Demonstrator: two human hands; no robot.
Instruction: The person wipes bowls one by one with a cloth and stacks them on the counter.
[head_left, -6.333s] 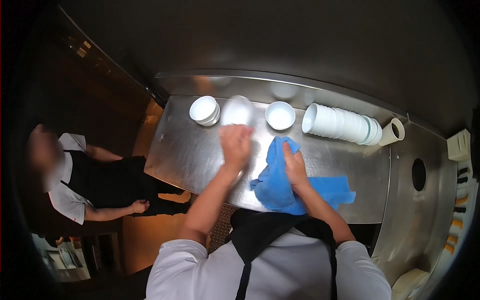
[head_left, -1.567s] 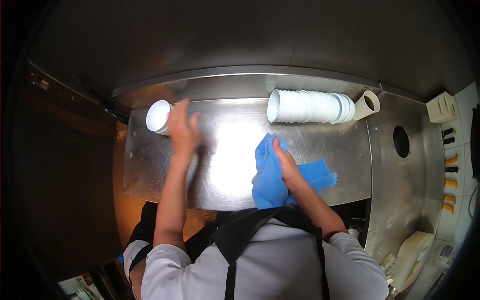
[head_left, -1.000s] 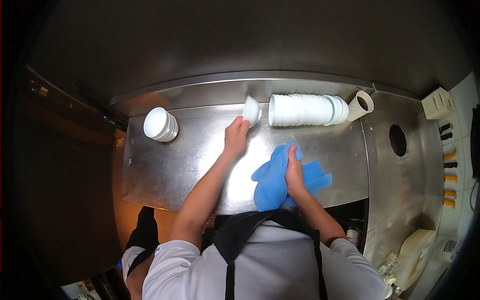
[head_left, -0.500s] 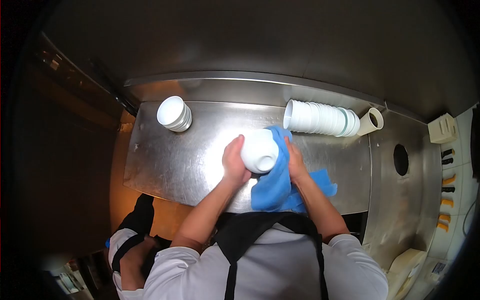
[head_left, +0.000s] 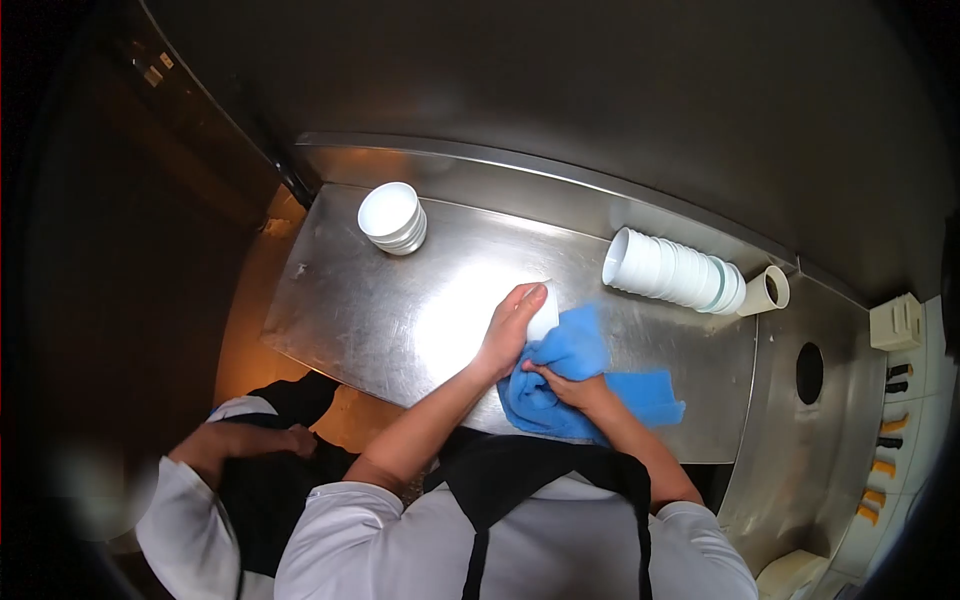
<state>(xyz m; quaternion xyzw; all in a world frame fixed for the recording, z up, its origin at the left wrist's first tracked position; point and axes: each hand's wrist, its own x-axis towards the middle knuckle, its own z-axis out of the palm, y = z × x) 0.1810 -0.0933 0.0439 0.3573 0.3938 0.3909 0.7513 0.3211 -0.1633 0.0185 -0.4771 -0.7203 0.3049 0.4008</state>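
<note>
Left hand, angled toward 1 o'clock, pinches a bowl; right hand, toward 10 o'clock, clutches a cloth.

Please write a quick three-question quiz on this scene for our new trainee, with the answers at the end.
1. What is beside the right end of the row of bowls?
2. True or false: the left hand holds a bowl and the right hand holds the cloth.
3. How does the row lie: a) on its side, b) upright, c) rims down?

Key: 1. A cup. 2. True. 3. a.
</note>
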